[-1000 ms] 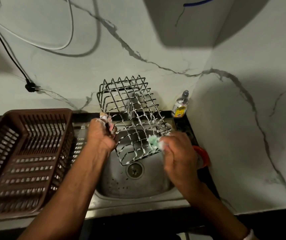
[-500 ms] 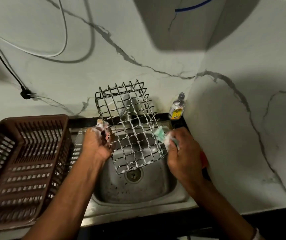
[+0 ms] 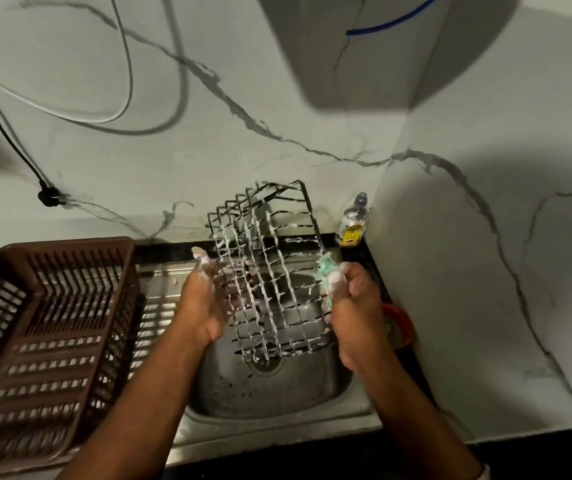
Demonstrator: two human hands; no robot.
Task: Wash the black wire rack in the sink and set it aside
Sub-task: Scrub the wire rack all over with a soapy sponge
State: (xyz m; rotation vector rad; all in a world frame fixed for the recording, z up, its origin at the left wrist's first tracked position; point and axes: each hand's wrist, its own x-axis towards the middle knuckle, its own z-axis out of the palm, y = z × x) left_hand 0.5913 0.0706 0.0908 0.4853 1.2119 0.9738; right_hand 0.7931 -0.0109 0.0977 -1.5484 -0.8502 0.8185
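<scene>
A: Where is the black wire rack (image 3: 270,278) sitting right now?

B: It is being held tilted above the sink (image 3: 277,393), foam clinging to most of its wires. The left hand (image 3: 204,306) is gripping its left edge, fingers closed through the grid.

A: And the other grip?

B: The right hand (image 3: 353,306) is closed on a green scrubber (image 3: 326,271), pressing it against the rack's right side.

A: So how far along?

B: Soaping is looking nearly complete — rinsing is not yet done, I judge. Setting it aside is remaining too — perhaps in the brown basket (image 3: 45,327) on the table
</scene>
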